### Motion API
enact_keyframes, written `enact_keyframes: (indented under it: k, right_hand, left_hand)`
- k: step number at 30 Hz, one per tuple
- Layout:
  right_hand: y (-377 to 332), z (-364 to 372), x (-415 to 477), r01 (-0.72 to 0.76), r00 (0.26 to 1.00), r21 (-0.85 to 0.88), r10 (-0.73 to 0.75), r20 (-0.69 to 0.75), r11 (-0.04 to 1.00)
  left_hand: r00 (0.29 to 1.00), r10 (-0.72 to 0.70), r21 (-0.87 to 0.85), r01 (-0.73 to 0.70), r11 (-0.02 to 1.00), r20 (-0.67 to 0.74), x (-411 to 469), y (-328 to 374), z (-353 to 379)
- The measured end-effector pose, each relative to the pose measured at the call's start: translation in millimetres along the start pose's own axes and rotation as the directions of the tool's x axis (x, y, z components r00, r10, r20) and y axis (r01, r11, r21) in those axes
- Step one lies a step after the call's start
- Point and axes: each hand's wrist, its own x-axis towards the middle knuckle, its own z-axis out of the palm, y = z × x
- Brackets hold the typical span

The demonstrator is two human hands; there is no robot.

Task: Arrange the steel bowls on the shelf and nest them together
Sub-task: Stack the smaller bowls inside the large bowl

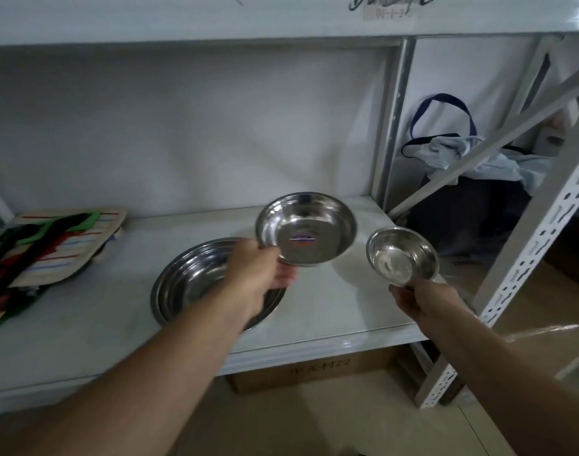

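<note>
**Q:** On the white shelf (pixel 331 307), what is laid out?

**A:** Large steel bowls (pixel 189 284) sit nested flat on the shelf surface, left of centre; at least two rims show one inside the other. Further left lies a stack of striped fabric mats (pixel 51 248) with black and green straps.

**Q:** Where are the hands?

**A:** Both reach forward from the bottom edge. The left hand (pixel 252 278) pinches the near rim of a medium steel bowl (pixel 306 228), thumb on top and fingers underneath, holding it in the air above the far right edge of the nested bowls. It tilts toward the viewer, showing a small sticker inside. The right hand (pixel 419 301) grips a small steel bowl (pixel 401 256) by its lower rim, also raised and tilted toward the viewer, just right of the medium bowl and not touching it.

**Q:** What else is around?

**A:** Right of the shelf post stands a dark bag (pixel 462 199) with a loop handle and pale cloth spilling out. A cardboard box (pixel 314 373) sits beneath the shelf.
</note>
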Motion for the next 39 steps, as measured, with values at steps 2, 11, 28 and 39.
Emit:
enact_keyframes:
  k: [2, 11, 28, 39]
  right_hand:
    - [-4, 13, -11, 0.051, 0.996, -0.024, -0.049, 0.069, 0.998]
    - [-5, 73, -62, 0.194, 0.954, -0.167, -0.147, 0.261, 0.967]
    - [25, 186, -97, 0.254, 0.918, -0.359, -0.106, 0.383, 0.898]
    - [57, 218, -84, 0.259, 0.918, -0.642, 0.023, 0.396, 0.722]
  left_hand:
    - [0.996, 0.026, 0.076, -0.019, 0.997, -0.086, 6, 2, -42]
    - [0.965, -0.181, 0.335, 0.237, 0.912, -0.188, 39, -39, -132]
    - [0.951, -0.289, 0.508, 0.306, 0.805, -0.114, 66, -50, -171]
    - [0.960, -0.249, 0.516, 0.277, 0.811, -0.125, 71, -39, -170]
